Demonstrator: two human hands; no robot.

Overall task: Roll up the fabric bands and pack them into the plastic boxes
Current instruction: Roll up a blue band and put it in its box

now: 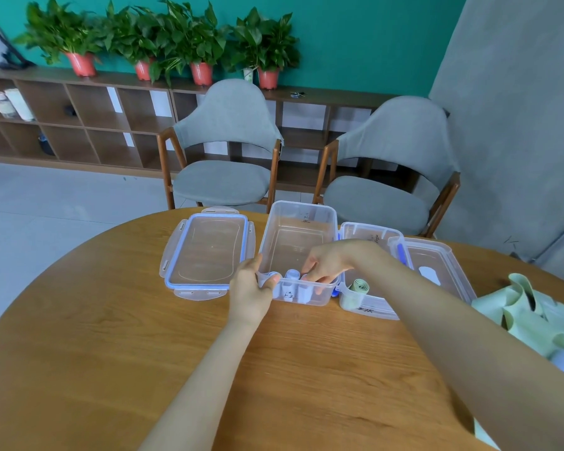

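Left hand (pixel 251 288) gripping the near rim of the clear box (pixel 298 222) on the wooden surface (pixel 111 336). Right hand (pixel 326 265) reaching inside, fingers curling around a rolled band (pixel 292 275). Loose lid (pixel 205 252) lying beside; green bands (pixel 521 314) heaped right.

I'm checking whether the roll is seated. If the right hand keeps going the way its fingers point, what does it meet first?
The right hand points down and left into the clear box, so it would probably meet the pale blue rolls first; depth is unclear.

Soft even daylight — edges bowed (wide-angle)
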